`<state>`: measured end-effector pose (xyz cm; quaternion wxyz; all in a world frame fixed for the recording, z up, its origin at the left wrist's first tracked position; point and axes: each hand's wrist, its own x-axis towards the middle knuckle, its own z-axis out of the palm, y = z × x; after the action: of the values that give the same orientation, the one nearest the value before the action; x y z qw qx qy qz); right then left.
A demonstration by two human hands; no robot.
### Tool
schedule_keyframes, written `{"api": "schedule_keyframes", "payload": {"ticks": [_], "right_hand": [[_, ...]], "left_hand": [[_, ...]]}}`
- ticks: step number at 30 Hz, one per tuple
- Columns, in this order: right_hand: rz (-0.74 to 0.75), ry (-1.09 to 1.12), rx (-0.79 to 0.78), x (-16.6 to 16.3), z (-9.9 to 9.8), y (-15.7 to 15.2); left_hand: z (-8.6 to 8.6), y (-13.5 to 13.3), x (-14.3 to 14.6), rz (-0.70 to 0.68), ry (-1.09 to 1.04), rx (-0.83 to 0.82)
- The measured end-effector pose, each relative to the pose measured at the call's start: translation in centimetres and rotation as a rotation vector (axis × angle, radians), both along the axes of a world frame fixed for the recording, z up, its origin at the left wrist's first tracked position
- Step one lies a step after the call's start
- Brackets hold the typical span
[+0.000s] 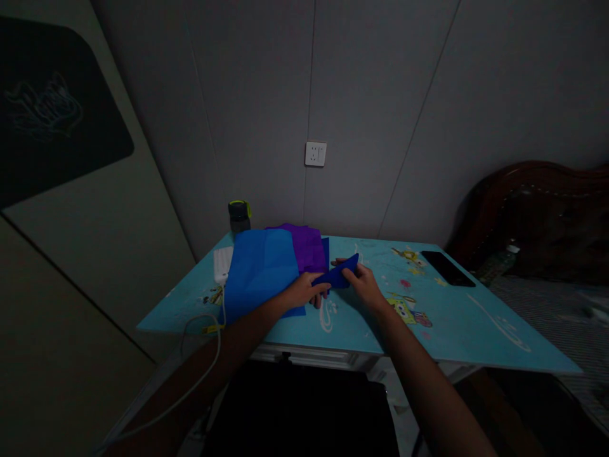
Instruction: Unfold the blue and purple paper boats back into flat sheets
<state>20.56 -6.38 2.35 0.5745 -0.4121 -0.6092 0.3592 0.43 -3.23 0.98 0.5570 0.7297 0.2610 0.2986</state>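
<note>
Both my hands meet over a small folded dark blue paper piece [339,275] above a light blue cartoon-printed table [457,330]. My left hand [304,290] pinches its lower left end. My right hand [362,283] grips its right side, fingers curled round it. Just left of my hands lies a large blue paper sheet [259,270]. Behind it sits a stack of purple sheets [308,246] with a dark blue sheet edge showing at its right.
A black phone [446,268] lies at the table's right rear. A white power strip [221,264] with a cable runs off the left front edge. A dark cup with a green lid [239,216] stands at the back left. A wall socket [315,153] is above. A dark wooden bed headboard [537,216] is at right.
</note>
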Motion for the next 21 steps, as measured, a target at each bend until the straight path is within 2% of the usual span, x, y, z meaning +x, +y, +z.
{"api": "schedule_keyframes", "payload": {"ticks": [6, 16, 21], "right_hand": [[-0.004, -0.095, -0.057, -0.18, -0.57, 0.37], [-0.008, -0.136, -0.012, -0.35, -0.73, 0.16], [-0.034, -0.281, 0.017, -0.01, -1.1, 0.2]], "left_hand": [[0.29, -0.14, 0.02, 0.02, 0.009, -0.005], [0.56, -0.22, -0.01, -0.044, 0.066, -0.045], [0.85, -0.26, -0.1, -0.011, 0.058, -0.046]]}}
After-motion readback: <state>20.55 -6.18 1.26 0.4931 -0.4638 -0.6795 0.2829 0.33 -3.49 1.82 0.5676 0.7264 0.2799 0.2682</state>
